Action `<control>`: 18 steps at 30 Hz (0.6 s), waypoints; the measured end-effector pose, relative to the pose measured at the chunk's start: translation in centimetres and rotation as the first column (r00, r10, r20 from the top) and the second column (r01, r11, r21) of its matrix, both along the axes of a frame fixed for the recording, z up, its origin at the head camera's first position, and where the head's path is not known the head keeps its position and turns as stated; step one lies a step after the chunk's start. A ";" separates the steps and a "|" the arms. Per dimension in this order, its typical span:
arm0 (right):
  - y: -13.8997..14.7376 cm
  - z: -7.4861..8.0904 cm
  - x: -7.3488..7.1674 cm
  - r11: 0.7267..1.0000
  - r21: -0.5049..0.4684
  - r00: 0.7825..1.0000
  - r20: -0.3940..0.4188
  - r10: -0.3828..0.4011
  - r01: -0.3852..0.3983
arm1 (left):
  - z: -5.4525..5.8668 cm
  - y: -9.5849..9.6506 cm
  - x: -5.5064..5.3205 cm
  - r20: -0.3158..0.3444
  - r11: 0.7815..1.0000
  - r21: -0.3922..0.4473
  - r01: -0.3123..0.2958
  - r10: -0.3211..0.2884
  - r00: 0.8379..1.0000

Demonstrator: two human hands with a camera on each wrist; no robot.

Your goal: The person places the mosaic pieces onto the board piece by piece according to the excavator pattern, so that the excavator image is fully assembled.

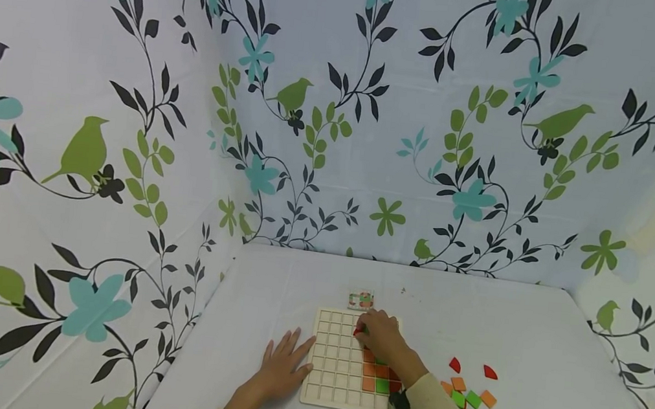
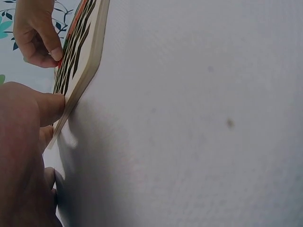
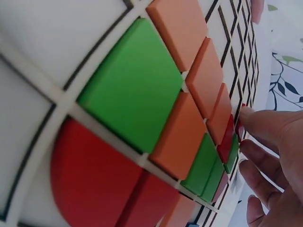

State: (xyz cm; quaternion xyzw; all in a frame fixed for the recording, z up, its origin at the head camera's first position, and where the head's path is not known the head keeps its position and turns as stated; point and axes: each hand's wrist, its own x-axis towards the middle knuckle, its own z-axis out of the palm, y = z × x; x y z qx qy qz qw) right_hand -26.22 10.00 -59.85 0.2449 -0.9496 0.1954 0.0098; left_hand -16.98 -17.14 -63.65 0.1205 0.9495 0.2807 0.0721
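A pale wooden grid board (image 1: 331, 380) lies on the white table. My right hand (image 1: 381, 336) is over its upper right part and pinches a small red piece (image 1: 357, 330) between thumb and fingers, down close to the grid. Nearer the right wrist camera, a green square (image 3: 137, 85), several orange squares (image 3: 177, 38) and a red rounded piece (image 3: 94, 175) sit in the board's cells. My left hand (image 1: 279, 372) rests at the board's left side, fingers spread. In the left wrist view its thumb (image 2: 49, 106) touches the board's edge.
Loose pieces lie on the table right of the board: red rounded ones (image 1: 490, 372), orange squares (image 1: 488, 398) and green squares (image 1: 473, 400). A small picture card (image 1: 361, 300) lies just beyond the board's far edge. Patterned cloth (image 1: 389, 171) hangs behind and along both sides.
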 end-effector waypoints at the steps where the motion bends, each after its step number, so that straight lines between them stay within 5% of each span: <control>1: 0.0 0.0 0.0 1.000 0.003 1.000 -0.003 -0.001 0.001 | 0.0 0.0 0.0 -0.004 1.000 0.006 0.005 -0.005 1.000; 13: 0.7 0.0 0.4 1.000 0.005 0.997 -0.075 0.021 -0.020 | 0.2 0.3 0.0 -0.014 0.999 0.023 0.022 -0.022 1.000; 18: 2.6 0.2 0.9 0.998 -0.011 0.997 -0.048 -0.059 0.059 | 0.1 0.3 -0.2 -0.007 1.000 0.010 0.022 -0.022 1.000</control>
